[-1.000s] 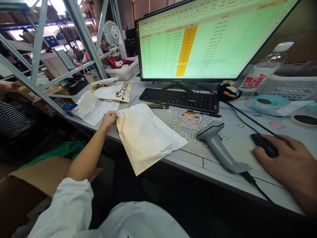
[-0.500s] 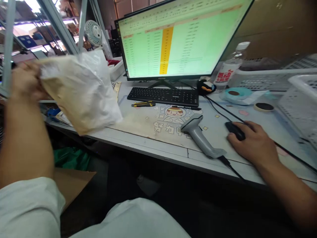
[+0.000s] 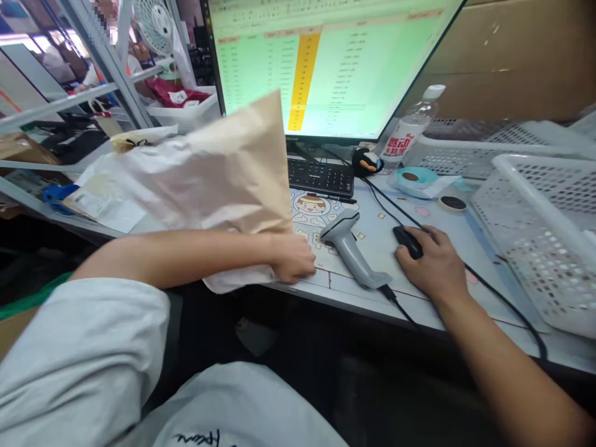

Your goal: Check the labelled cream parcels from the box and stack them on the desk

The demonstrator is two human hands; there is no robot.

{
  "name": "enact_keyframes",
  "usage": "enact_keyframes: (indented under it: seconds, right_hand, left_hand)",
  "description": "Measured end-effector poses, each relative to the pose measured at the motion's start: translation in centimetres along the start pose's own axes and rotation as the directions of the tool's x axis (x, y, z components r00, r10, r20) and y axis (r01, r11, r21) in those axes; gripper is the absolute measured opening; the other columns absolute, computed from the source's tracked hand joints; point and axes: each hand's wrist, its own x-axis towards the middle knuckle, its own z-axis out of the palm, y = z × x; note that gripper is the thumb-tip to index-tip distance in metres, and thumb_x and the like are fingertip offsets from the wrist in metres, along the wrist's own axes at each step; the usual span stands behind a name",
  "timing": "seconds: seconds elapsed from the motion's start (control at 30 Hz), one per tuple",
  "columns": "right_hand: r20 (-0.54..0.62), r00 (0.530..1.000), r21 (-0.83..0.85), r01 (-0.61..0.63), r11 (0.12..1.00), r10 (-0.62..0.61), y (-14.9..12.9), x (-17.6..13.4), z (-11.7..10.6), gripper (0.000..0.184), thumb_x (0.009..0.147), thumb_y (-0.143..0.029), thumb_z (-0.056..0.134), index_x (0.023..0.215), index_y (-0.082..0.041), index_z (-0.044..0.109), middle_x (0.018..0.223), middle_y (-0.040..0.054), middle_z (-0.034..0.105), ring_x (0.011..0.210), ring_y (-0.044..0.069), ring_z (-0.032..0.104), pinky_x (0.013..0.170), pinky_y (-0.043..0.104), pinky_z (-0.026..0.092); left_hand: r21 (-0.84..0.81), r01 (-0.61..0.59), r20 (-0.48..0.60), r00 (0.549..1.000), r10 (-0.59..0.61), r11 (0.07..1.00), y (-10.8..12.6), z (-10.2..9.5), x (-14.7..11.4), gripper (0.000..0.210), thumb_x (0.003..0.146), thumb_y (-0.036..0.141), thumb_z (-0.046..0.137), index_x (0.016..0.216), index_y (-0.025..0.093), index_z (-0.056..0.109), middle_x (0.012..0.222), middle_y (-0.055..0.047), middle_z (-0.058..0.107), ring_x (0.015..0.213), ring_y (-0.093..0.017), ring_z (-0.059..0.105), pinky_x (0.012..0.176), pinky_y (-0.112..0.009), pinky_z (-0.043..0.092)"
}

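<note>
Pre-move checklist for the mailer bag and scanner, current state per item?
1. Left hand grips the mailer bag at its lower edge: ok.
2. Bag lifted off the desk, tilted up: ok.
3. Barcode scanner lies free on the desk, no hand on it: ok.
4. Right hand free for the scanner: not ok, it rests on the mouse.
5. Bag's label faces the camera: cannot tell.
6. Keyboard fully visible: not ok, bag hides its left end.
</note>
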Motion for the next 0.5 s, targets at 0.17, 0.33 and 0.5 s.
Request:
enact_keyframes:
  seconds: [0.17,0.33,0.5]
  right_hand:
    - [0.003,1.000,0.003,0.028,1.000,-0.028,0.1,-0.1,-0.1,0.057,0.096,-0.047,0.050,0.138,-0.013,0.067,0.148,0.0204,0.054,0.134,0.036,0.056,0.116,0.049,0.048]
    - [-0.015,0.999,-0.007,0.040,0.999,-0.040,0.3,-0.1,0.1,0.060,0.095,-0.049,0.050,0.137,-0.011,0.068,0.147,0.0206,0.055,0.134,0.034,0.056,0.118,0.046,0.045]
    - [-0.011,0.999,-0.050,0.036,0.998,-0.037,0.3,0.0,0.1,0.063,0.095,-0.052,0.050,0.137,-0.010,0.068,0.144,0.0204,0.057,0.134,0.035,0.056,0.118,0.046,0.045]
  left_hand:
    - [0.190,-0.186,-0.020,0.981,0.193,0.964,3.5,2.7,-1.7,0.030,0.101,0.032,0.054,0.119,0.013,0.070,0.109,-0.016,0.072,0.099,-0.029,0.065,0.093,-0.044,0.044]
    - [0.100,0.323,-0.255,0.922,-0.290,0.941,9.5,4.0,-7.5,0.041,0.101,0.032,0.061,0.135,0.011,0.062,0.148,-0.017,0.057,0.133,-0.038,0.054,0.109,-0.046,0.040]
    - [-0.131,0.429,-0.406,0.799,-0.444,0.894,11.5,6.6,-14.3,0.039,0.102,0.007,0.040,0.127,0.012,0.069,0.135,-0.013,0.070,0.131,-0.030,0.061,0.113,-0.043,0.042]
